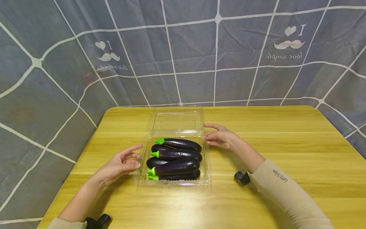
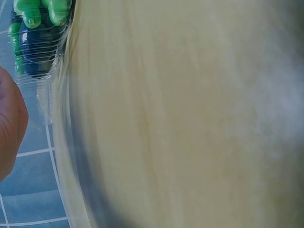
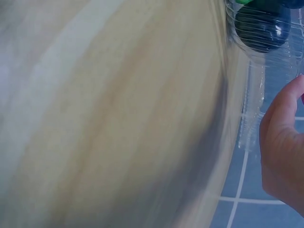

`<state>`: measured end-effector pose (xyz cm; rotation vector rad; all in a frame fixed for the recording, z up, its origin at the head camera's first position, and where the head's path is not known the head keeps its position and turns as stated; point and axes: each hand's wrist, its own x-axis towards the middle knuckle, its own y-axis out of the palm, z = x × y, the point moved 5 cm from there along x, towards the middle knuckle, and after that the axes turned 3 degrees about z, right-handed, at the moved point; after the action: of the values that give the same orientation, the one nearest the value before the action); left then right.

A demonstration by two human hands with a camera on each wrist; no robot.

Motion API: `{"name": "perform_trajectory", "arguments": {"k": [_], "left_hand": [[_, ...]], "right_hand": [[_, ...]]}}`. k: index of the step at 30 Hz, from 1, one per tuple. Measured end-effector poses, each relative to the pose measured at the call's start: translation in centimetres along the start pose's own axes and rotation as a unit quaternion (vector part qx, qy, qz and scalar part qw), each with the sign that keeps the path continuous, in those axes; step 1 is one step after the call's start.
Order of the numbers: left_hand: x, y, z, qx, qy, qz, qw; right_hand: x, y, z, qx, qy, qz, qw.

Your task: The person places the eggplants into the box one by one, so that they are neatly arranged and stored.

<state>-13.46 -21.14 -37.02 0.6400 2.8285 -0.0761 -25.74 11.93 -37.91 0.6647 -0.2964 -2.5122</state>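
Note:
A clear plastic clamshell box (image 1: pixel 210 171) lies on the wooden table with its lid (image 1: pixel 177 121) folded back, away from me. Several dark purple eggplants (image 1: pixel 177 167) with green stems are piled inside it, mostly lying crosswise. My left hand (image 1: pixel 121 163) is at the box's left side, fingers loosely bent and thumb tip close to the wall. On the other side my right hand (image 1: pixel 220 136) has its fingertips right at the back right corner, by the hinge. In the right wrist view that hand (image 3: pixel 285 137) shows beside the ribbed plastic wall.
The wooden table (image 1: pixel 286 143) reaches back to a grey curtain (image 1: pixel 194 47) with white grid lines, which also hangs along the left and right sides. Black wrist devices (image 1: pixel 242 178) sit by both sleeves, low over the table.

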Motion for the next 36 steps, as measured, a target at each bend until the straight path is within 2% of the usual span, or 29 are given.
{"name": "perform_trajectory", "arguments": {"k": [7, 20, 25, 31, 36], "left_hand": [[0.06, -0.03, 0.04, -0.003, 0.0, 0.002, 1.0], [0.1, -0.01, 0.13, -0.015, 0.001, 0.01, 0.9998], [-0.04, -0.05, 0.15, -0.041, 0.01, 0.021, 0.9989], [-0.05, 0.17, -0.06, -0.082, 0.032, 0.048, 0.995], [0.08, 0.25, -0.16, -0.109, 0.03, 0.055, 0.9921]], "right_hand": [[-0.15, 0.06, -0.01, -0.005, -0.017, 0.006, 0.9998], [-0.31, 0.06, -0.12, -0.026, -0.045, -0.018, 0.9985], [-0.26, 0.23, -0.1, -0.039, -0.056, -0.024, 0.9974], [-0.3, 0.31, 0.02, -0.053, -0.077, -0.016, 0.9955], [-0.45, 0.28, 0.2, -0.063, -0.093, -0.013, 0.9936]]}}
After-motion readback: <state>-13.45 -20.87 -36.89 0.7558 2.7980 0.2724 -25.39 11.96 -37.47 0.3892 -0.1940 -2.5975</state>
